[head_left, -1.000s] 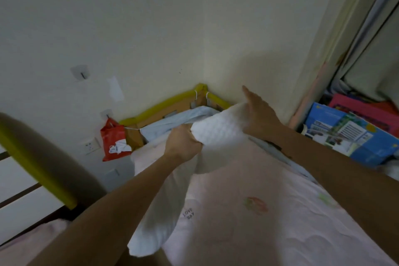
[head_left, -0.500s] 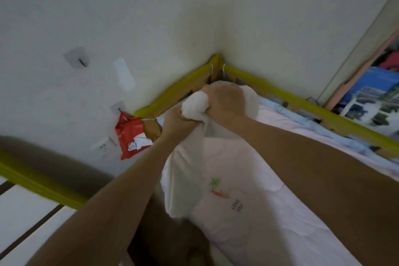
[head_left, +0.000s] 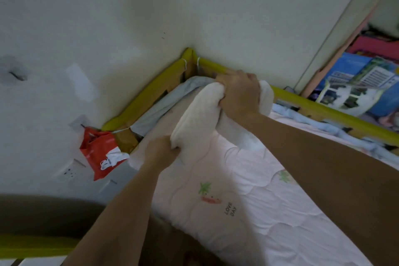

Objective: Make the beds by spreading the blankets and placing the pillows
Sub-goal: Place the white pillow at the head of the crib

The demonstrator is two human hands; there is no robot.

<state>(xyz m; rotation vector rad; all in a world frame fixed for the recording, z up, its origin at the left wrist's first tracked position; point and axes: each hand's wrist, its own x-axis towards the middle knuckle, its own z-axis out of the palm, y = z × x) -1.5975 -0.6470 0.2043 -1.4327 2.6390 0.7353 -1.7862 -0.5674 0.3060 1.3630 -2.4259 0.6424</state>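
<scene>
A white textured pillow [head_left: 198, 119] is gripped by both hands at the far corner of the bed. The right hand [head_left: 239, 95] is clenched over its far end, close to the yellow padded rail [head_left: 323, 108]; its grip is closed round a bunched fold of pillow. The left hand [head_left: 160, 153] is curled round the near-left end, grip likewise full of pillow fabric. The pillow lies stretched between the two hands, on the pink quilted blanket [head_left: 248, 211], which is spread over the mattress. A light blue sheet [head_left: 162, 110] is seen bunched along the rail at the far-left edge.

Change over the last second: the pillow, earlier held up loose with the right hand flat against it, has been pushed deep into the corner; half a second ago both hands were close together at the corner, now they are apart, so the pillow has been drawn out along the head end. Judged from this, pillow placement on this bed is nearly done; only flattening and release appear left. The blanket looks already spread here, though its near part is hidden by the arms.

Off the bed: a red plastic bag [head_left: 101, 153] hangs on the left wall beside a wall socket [head_left: 70, 170]; a blue printed box [head_left: 362, 84] stands at far right beyond the rail.
</scene>
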